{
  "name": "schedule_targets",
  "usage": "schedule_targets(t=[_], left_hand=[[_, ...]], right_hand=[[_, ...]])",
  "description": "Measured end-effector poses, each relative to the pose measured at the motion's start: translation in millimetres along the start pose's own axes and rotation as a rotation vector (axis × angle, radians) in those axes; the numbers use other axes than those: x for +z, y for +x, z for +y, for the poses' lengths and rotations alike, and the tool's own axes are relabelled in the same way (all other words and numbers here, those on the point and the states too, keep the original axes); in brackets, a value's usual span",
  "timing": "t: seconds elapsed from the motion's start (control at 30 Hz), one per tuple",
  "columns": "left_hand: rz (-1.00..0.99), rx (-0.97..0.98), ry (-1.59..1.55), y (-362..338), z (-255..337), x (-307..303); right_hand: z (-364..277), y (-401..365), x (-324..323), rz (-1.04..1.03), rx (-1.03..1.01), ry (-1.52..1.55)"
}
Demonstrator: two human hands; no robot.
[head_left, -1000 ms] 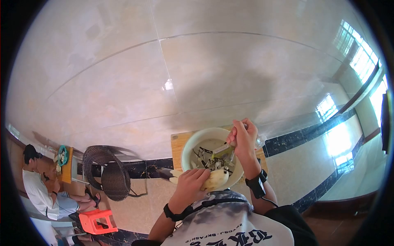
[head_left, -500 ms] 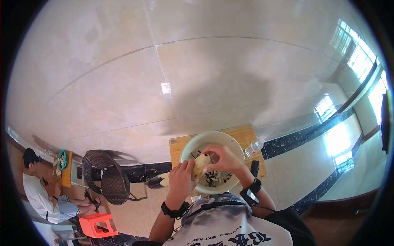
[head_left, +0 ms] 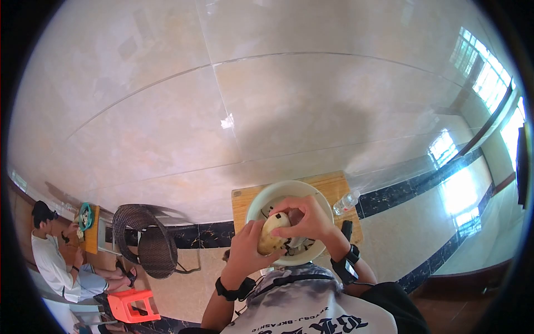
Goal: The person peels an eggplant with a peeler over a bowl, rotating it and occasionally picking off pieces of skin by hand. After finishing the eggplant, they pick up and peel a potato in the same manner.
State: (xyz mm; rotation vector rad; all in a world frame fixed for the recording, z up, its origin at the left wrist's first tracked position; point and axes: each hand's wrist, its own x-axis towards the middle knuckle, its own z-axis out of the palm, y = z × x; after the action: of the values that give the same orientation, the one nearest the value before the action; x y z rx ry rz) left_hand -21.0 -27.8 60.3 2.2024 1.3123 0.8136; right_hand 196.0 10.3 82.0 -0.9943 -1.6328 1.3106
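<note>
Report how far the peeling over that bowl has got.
Done: dark peel strips lie in the bowl, and much of the vegetable looks pale. In hand: the left hand grips it over the bowl while the right hand works on its top; any tool is hidden. Left: brownish patches on its lower side suggest some skin remains.

Bright daylight from windows (head_left: pixel 489 72) at right, glare on glossy floor, heavy fisheye warp, black vignette corners.
</note>
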Motion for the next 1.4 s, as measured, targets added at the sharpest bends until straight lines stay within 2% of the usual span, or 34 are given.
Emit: schedule_targets(t=[0.13, 0.2, 0.23, 0.3, 0.33, 0.43, 0.53, 0.63, 0.73, 0.83, 1.03, 1.23, 1.4], left_hand=[[-0.373, -0.081, -0.434, 1, -23, 2], [-0.479, -0.139, -0.683, -5, -36, 19], [-0.448, -0.146, -0.684, -7, -36, 25], [-0.391, -0.166, -0.684, -6, -32, 33], [-0.332, -0.153, -0.546, -5, -31, 33], [-0.320, -0.178, -0.524, -1, -39, 32], [-0.254, -0.212, -0.413, -1, -35, 31], [-0.245, -0.220, -0.217, 0, -25, 34], [-0.234, -0.230, -0.053, 1, -21, 39], [-0.178, -0.214, -0.009, -2, -19, 45], [-0.212, -0.200, 0.113, -8, -15, 42], [-0.234, -0.240, 0.157, -9, -14, 43], [-0.233, -0.269, 0.194, -4, -13, 48]], right_hand=[[-20, -2, -10, -0.034, -0.104, -0.084], [-26, 3, -19, 0.030, 0.042, 0.118], [-28, 5, -24, 0.070, 0.113, 0.215], [-32, 8, -26, 0.118, 0.043, 0.138], [-32, 7, -25, 0.142, 0.015, 0.104], [-22, 4, -26, 0.318, -0.052, 0.318], [-28, 6, -35, 0.439, -0.154, 0.655], [-21, 11, -36, 0.463, -0.126, 0.916], [-20, 12, -15, 0.533, 0.036, 0.870], [-12, 20, -3, 0.676, 0.103, 0.813], [-5, 25, -19, 0.932, 0.045, 0.624], [0, 27, -30, 0.957, 0.152, 0.790], [4, 22, -30, 0.927, 0.125, 0.800]])
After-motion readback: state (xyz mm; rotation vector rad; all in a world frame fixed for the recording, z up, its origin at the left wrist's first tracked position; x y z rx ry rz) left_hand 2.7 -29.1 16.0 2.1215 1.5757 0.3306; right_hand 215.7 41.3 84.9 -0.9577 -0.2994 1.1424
